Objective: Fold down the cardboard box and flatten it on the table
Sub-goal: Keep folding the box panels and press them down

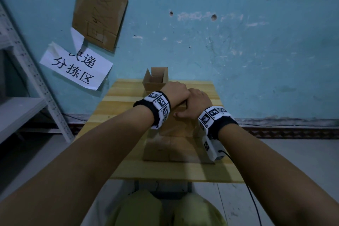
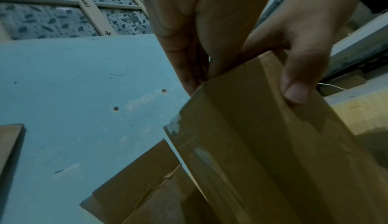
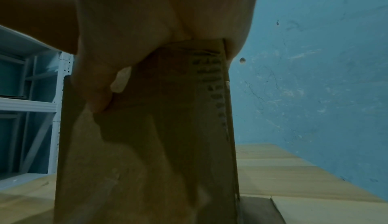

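Observation:
A brown cardboard box [image 1: 174, 132] stands tilted in the middle of the wooden table [image 1: 128, 169], its lower flap spread flat toward me. Both hands hold its top edge, side by side. My left hand [image 1: 176, 91] pinches the edge, with the thumb [image 2: 296, 84] on the near face of the box [image 2: 262, 144] and the fingers [image 2: 189, 71] behind it. Over the same edge, just to the right, my right hand [image 1: 196, 104] wraps with its thumb [image 3: 98, 94] pressed on the box's [image 3: 157, 144] near panel. The right fingers are hidden behind the cardboard.
A second, smaller open cardboard box [image 1: 156, 80] stands at the table's far edge against the blue wall [image 1: 238, 42]. A metal shelf rack [image 1: 27, 79] is at the left. A paper sign [image 1: 77, 68] and a cardboard sheet [image 1: 100, 14] hang on the wall. A cable [image 1: 253, 198] drops at the right.

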`<state>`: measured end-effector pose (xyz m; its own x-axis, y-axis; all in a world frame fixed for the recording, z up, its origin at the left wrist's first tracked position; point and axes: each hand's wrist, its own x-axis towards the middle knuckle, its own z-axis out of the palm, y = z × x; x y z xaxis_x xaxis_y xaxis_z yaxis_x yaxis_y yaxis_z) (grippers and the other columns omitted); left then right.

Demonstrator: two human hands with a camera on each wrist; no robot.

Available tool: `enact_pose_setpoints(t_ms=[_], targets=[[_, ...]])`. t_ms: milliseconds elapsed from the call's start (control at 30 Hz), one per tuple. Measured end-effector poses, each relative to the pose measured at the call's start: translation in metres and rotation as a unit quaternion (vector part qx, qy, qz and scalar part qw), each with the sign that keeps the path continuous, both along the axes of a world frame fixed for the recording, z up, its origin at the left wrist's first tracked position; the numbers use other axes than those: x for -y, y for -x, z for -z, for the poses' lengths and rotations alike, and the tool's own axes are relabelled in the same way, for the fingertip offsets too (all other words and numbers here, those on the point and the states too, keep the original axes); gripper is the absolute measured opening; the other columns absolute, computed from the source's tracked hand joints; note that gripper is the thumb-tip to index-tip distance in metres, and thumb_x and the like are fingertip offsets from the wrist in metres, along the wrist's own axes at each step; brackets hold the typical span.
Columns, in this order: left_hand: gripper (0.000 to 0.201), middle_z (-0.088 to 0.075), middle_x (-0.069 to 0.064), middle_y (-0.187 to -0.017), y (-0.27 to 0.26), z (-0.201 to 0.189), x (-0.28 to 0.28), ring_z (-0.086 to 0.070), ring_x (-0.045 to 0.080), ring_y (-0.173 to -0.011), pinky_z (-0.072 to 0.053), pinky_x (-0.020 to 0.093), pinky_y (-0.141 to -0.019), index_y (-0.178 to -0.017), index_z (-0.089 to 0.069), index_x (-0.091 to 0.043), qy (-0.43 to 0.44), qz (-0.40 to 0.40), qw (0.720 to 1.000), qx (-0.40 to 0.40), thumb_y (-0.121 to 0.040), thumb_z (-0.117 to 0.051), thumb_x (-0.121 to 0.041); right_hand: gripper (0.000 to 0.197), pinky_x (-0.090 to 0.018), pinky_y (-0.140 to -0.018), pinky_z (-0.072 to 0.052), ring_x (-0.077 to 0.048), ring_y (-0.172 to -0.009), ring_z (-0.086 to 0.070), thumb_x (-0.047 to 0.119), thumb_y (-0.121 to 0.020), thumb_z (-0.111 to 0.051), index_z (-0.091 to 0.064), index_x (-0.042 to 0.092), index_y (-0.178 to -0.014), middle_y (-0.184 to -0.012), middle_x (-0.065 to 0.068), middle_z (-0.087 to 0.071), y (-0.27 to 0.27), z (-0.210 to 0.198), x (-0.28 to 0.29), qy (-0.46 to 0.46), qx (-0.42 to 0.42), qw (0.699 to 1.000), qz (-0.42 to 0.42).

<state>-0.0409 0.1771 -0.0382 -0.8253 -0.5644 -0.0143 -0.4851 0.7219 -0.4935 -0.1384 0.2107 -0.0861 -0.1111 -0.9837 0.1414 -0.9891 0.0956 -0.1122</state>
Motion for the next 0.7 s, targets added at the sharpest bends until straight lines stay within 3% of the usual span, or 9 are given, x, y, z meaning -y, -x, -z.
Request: enact_pose_setpoints(t_ms=[100, 233, 300, 433, 600, 700], targets=[[0.025, -0.058, 0.015, -0.116, 0.001, 0.001, 0.001, -0.058, 0.032, -0.107, -0.046, 0.042, -0.094, -0.113, -0.060, -0.003, -0.004, -0.003, 1.000, -0.009, -0.096, -0.042, -0.006, 0.077, -0.039, -0.106, -0.031, -0.026, -0.121, -0.044, 0.059, -0.070, -0.067, -0.045, 0.012, -0.128, -0.126, -0.009, -0.049, 0.000, 0.000, -0.001, 0.002, -0.002, 1.000, -0.001], [0.022, -0.060, 0.015, -0.107, 0.000, -0.002, 0.006, -0.060, 0.032, -0.103, -0.041, 0.032, -0.073, -0.102, -0.062, -0.002, -0.062, -0.064, 0.992, -0.086, -0.094, -0.042, -0.002, 0.078, -0.039, -0.106, -0.030, -0.027, -0.123, -0.043, 0.058, -0.072, -0.066, -0.041, 0.013, -0.131, -0.130, -0.009, -0.047, 0.000, -0.001, -0.003, 0.005, -0.006, 1.000, -0.007], [0.019, -0.061, 0.014, -0.093, -0.006, -0.002, 0.011, -0.061, 0.033, -0.099, -0.045, 0.035, -0.074, -0.098, -0.062, -0.001, -0.089, -0.092, 0.983, -0.135, -0.095, -0.044, -0.006, 0.079, -0.040, -0.106, -0.030, -0.027, -0.125, -0.042, 0.059, -0.072, -0.064, -0.039, 0.014, -0.133, -0.133, -0.009, -0.046, 0.000, -0.001, -0.003, 0.005, -0.014, 1.000, -0.010], [0.026, -0.062, 0.018, -0.107, -0.012, 0.006, 0.015, -0.060, 0.033, -0.100, -0.046, 0.036, -0.079, -0.102, -0.062, 0.002, -0.096, -0.108, 0.973, -0.179, -0.097, -0.043, -0.014, 0.083, -0.040, -0.107, -0.029, -0.027, -0.126, -0.041, 0.060, -0.071, -0.064, -0.037, 0.014, -0.134, -0.135, -0.009, -0.045, 0.000, -0.001, -0.004, 0.007, -0.019, 1.000, -0.011], [0.022, -0.060, 0.015, -0.097, -0.010, 0.009, 0.016, -0.061, 0.032, -0.097, -0.047, 0.036, -0.078, -0.098, -0.063, 0.000, -0.123, -0.119, 0.954, -0.247, -0.095, -0.046, -0.013, 0.083, -0.039, -0.105, -0.031, -0.027, -0.123, -0.044, 0.061, -0.070, -0.064, -0.039, 0.013, -0.133, -0.133, -0.009, -0.047, 0.002, 0.000, -0.004, 0.011, -0.015, 1.000, -0.010], [0.022, -0.063, 0.018, -0.101, -0.010, 0.011, 0.016, -0.061, 0.033, -0.094, -0.047, 0.037, -0.077, -0.096, -0.064, 0.002, -0.142, -0.133, 0.940, -0.280, -0.093, -0.047, -0.011, 0.085, -0.039, -0.107, -0.029, -0.027, -0.125, -0.042, 0.062, -0.071, -0.064, -0.037, 0.013, -0.135, -0.136, -0.009, -0.045, 0.001, 0.000, -0.004, 0.010, -0.018, 1.000, -0.013]])
